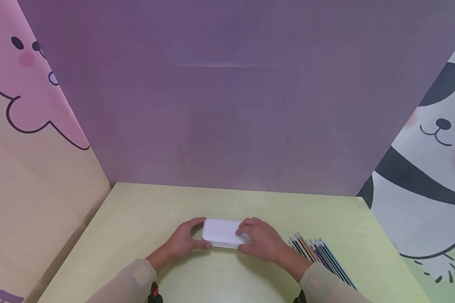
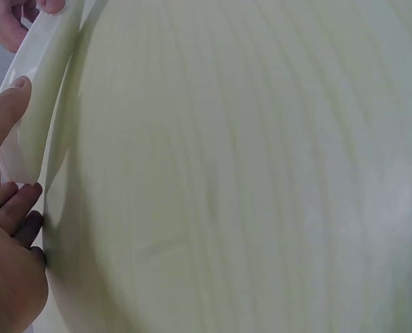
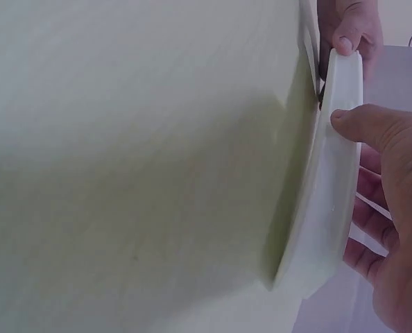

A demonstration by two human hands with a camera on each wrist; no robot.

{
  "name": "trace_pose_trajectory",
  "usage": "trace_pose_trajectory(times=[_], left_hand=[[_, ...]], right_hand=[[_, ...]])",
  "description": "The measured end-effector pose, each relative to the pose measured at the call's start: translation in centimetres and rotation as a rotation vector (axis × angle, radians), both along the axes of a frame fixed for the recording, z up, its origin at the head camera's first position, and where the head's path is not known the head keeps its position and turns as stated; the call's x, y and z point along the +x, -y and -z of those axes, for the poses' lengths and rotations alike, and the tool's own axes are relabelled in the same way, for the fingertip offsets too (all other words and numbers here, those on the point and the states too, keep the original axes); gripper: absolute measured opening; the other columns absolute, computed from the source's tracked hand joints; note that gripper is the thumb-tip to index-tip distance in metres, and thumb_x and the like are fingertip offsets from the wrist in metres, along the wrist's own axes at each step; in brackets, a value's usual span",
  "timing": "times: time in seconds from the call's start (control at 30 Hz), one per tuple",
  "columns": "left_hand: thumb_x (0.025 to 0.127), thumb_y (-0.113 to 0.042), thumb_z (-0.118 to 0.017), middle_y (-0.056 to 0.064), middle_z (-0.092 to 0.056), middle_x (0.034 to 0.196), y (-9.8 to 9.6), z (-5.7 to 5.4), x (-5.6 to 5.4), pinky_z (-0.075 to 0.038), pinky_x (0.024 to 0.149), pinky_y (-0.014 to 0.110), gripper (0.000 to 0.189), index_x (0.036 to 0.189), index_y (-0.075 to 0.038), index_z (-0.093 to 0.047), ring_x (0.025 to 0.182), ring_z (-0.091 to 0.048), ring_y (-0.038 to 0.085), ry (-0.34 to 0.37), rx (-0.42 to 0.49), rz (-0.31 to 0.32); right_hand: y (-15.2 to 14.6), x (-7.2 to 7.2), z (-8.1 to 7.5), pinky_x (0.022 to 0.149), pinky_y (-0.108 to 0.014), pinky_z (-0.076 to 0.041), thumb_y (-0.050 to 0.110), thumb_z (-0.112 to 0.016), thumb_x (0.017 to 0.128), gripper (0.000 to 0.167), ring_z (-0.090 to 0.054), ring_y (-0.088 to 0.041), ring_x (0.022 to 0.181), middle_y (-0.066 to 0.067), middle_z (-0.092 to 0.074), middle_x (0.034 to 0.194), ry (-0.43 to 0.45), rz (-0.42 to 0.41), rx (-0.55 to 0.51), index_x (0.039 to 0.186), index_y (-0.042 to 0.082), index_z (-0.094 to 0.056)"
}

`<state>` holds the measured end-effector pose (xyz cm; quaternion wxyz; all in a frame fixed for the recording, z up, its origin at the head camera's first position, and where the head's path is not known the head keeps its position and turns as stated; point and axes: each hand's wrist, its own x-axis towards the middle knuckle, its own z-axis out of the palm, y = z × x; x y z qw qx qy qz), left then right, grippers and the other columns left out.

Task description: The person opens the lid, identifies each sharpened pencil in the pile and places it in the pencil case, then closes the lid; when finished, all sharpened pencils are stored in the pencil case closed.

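A white rectangular box (image 1: 220, 230) with rounded corners lies flat near the middle of the table, long side facing me. My left hand (image 1: 183, 238) grips its left end, thumb at the front edge and fingers round the back corner. At the other end my right hand (image 1: 264, 240) holds the box, its thumb on the front side and curled fingers over the top and far edge. The right wrist view shows that thumb pressed on the side of the box (image 3: 327, 194). Whatever the box contains is hidden.
Several pencils (image 1: 322, 254) lie side by side on the pale wooden table (image 1: 155, 202), right of the box and partly behind my right sleeve. A purple panel (image 1: 227, 126) rises at the table's back edge. Walls with cartoon animals stand left and right.
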<state>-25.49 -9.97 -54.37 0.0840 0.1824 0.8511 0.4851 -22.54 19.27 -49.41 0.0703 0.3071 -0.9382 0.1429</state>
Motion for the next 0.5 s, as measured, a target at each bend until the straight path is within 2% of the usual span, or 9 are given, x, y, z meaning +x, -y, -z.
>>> trace_pose_trajectory(times=[0.2, 0.3, 0.5], left_hand=[[0.078, -0.029, -0.090, 0.017, -0.055, 0.149, 0.0, -0.3, 0.0, -0.031, 0.121, 0.057, 0.088, 0.149, 0.001, -0.048, 0.146, -0.042, 0.039, 0.046, 0.047, 0.001], [0.079, -0.029, -0.090, 0.016, -0.057, 0.147, 0.1, -0.5, 0.0, -0.032, 0.120, 0.058, 0.083, 0.146, 0.000, -0.051, 0.143, -0.045, 0.039, 0.053, 0.076, -0.003], [0.080, -0.028, -0.089, 0.017, -0.058, 0.145, 0.1, -1.0, 0.1, -0.032, 0.120, 0.059, 0.081, 0.146, 0.002, -0.051, 0.141, -0.047, 0.040, 0.072, 0.126, -0.009]], right_hand=[[0.2, -0.2, -0.9, 0.083, -0.034, -0.058, 0.036, -0.079, 0.082, 0.029, -0.065, -0.015, 0.106, 0.007, -0.072, 0.114, -0.010, -0.009, 0.047, 0.107, 0.021, -0.077], [0.3, -0.3, -1.1, 0.082, -0.034, -0.058, 0.037, -0.079, 0.081, 0.030, -0.066, -0.015, 0.106, 0.007, -0.072, 0.114, -0.013, -0.012, 0.059, 0.107, 0.022, -0.077], [0.3, -0.6, -1.3, 0.077, -0.031, -0.058, 0.037, -0.078, 0.080, 0.028, -0.067, -0.013, 0.103, 0.009, -0.073, 0.113, -0.058, -0.027, 0.071, 0.104, 0.023, -0.077]])
